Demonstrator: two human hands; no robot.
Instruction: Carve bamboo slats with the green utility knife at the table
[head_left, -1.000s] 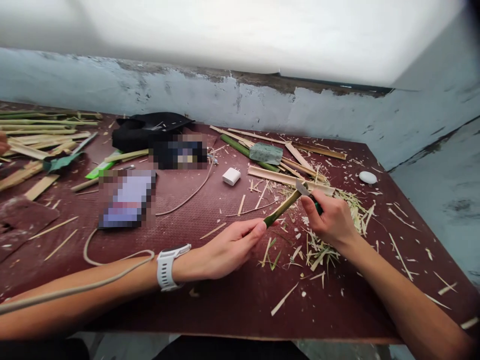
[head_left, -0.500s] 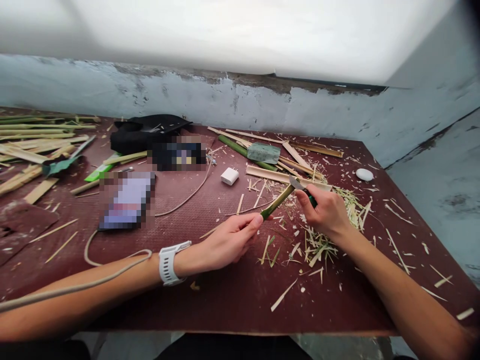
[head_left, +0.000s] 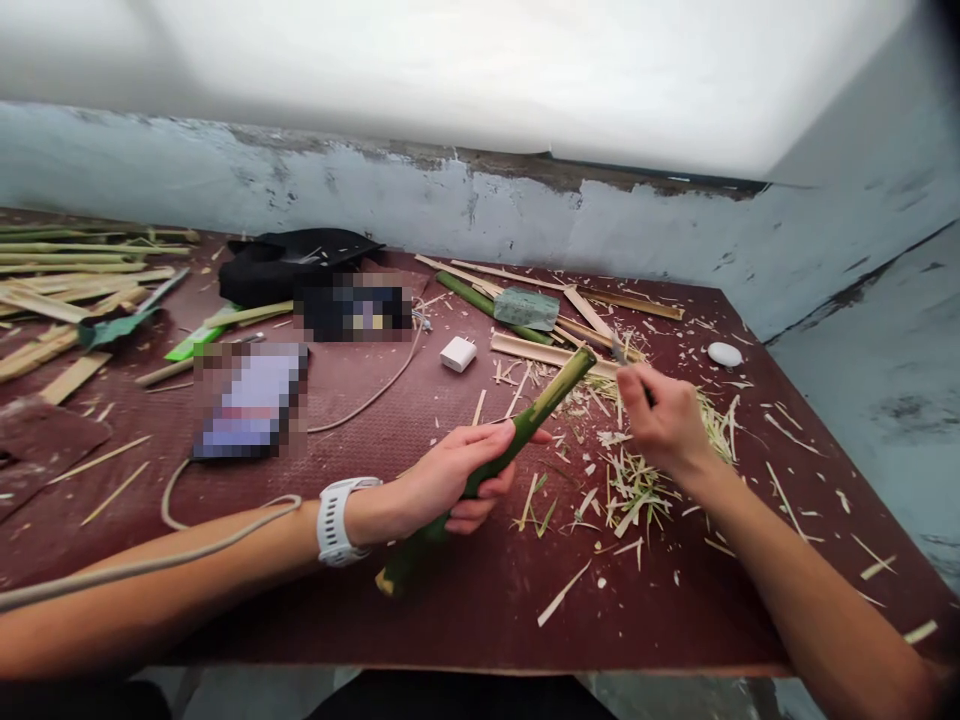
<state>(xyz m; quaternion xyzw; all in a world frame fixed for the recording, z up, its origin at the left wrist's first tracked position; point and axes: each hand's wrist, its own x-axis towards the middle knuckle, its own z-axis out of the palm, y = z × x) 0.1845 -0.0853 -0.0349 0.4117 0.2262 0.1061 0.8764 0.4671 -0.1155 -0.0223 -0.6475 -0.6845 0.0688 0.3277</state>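
Note:
My left hand [head_left: 472,470] is wrapped round a green bamboo stick [head_left: 559,392]. The stick slants from lower left up to the right, and its upper part is peeled to pale yellow-green. Just right of its upper end, my right hand [head_left: 667,420] is closed on a knife [head_left: 619,350]. The blade points up and looks blurred; it stands apart from the stick, and the fingers hide most of the handle. Under the hands lies a heap of thin bamboo shavings [head_left: 637,490].
Split bamboo strips [head_left: 525,348] and a grey-green piece [head_left: 526,309] lie behind the hands. A white charger [head_left: 458,353], a phone [head_left: 251,400], a black cloth item [head_left: 292,265] and more bamboo strips [head_left: 67,285] are leftward. A cable [head_left: 225,540] crosses my left forearm. A white oval object [head_left: 724,354] sits near the right edge.
The bamboo stick has turned, showing its green length below my left hand and its top raised. My right hand has moved slightly right, taking the knife blade off the stick.

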